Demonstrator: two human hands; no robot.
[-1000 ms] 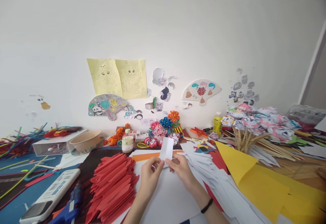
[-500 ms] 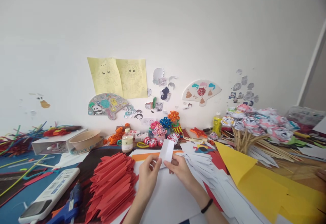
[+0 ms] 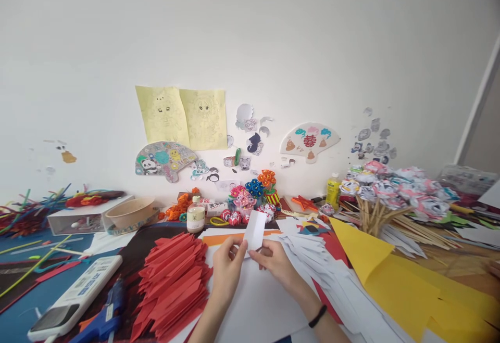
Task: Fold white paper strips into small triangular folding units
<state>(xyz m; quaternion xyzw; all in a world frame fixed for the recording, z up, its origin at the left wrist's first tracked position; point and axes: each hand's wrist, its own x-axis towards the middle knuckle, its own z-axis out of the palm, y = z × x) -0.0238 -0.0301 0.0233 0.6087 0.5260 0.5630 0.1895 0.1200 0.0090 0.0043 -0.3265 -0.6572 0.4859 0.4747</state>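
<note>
- Pinching the white paper strip [image 3: 255, 228] between thumbs and fingers: left hand [image 3: 228, 262], right hand [image 3: 273, 261].
- Strip is pointing toward the far edge of the table [image 3: 461, 270].
- Uneven thumb pressure is risking a crooked crease.

White strip [image 3: 255, 226]; red papers [image 3: 172, 286]

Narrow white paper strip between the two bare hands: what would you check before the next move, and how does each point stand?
1. Narrow white paper strip held near its lower end by the left bare hand and the right bare hand: ok.
2. Its edges lined up neatly: cannot tell, too small.
3. Large white paper sheet lying beneath the hands: ok.
4. Layered pile of red paper strips apart from the white strip: ok.
5. Blue glue gun cool: cannot tell; it lies away from both hands.
</note>
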